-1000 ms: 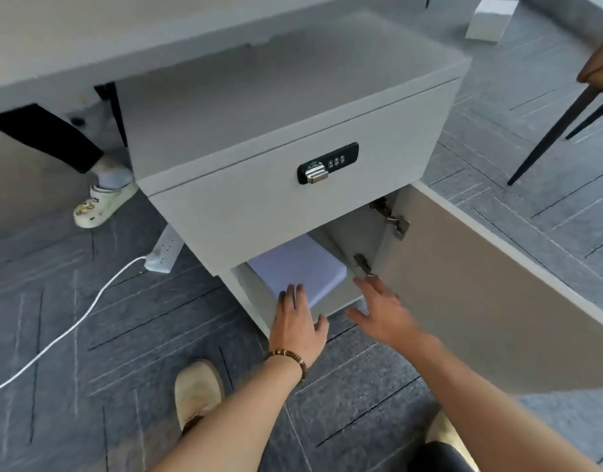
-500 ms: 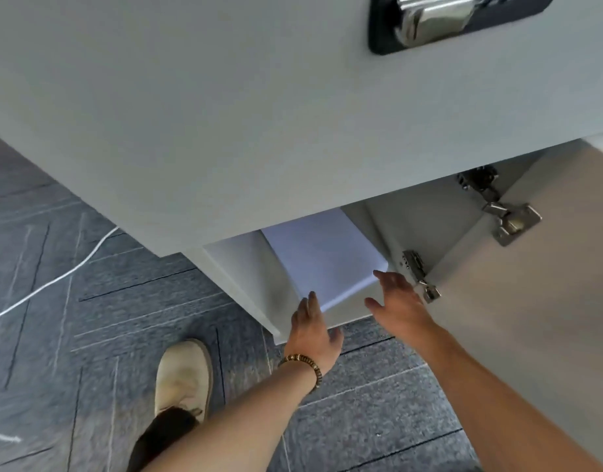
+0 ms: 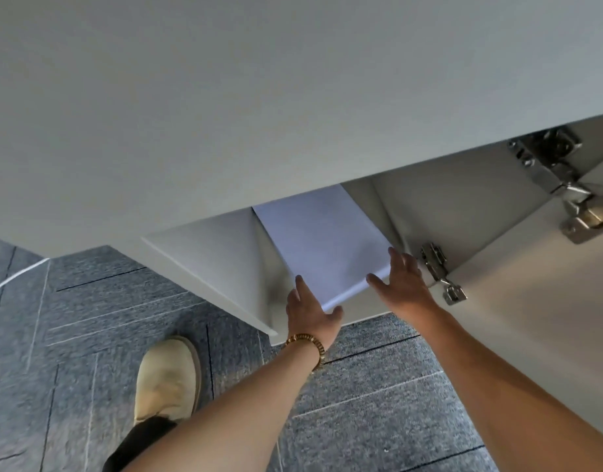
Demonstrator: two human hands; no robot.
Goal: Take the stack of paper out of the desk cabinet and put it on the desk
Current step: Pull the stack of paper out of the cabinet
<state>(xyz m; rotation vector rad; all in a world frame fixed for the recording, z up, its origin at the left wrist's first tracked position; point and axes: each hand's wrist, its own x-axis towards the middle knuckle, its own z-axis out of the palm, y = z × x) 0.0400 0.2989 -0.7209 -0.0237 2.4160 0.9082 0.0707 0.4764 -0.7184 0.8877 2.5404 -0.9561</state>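
A white stack of paper lies flat on the floor of the open lower compartment of the grey desk cabinet; its back part is hidden under the drawer front. My left hand, with a bead bracelet at the wrist, rests at the stack's near left corner, fingers spread along the left edge. At the near right corner is my right hand, fingers apart and touching the stack's right edge. Neither hand has closed around the paper. The desk top is out of view.
The cabinet door stands open to the right, with metal hinges close to my right hand. The drawer front fills the upper view. Grey carpet tiles lie below, with my beige shoe and a white cable at left.
My head has dropped much closer to the cabinet, so the lock has left the view. Both hands have reached forward from the compartment's front edge onto the two near corners of the stack.
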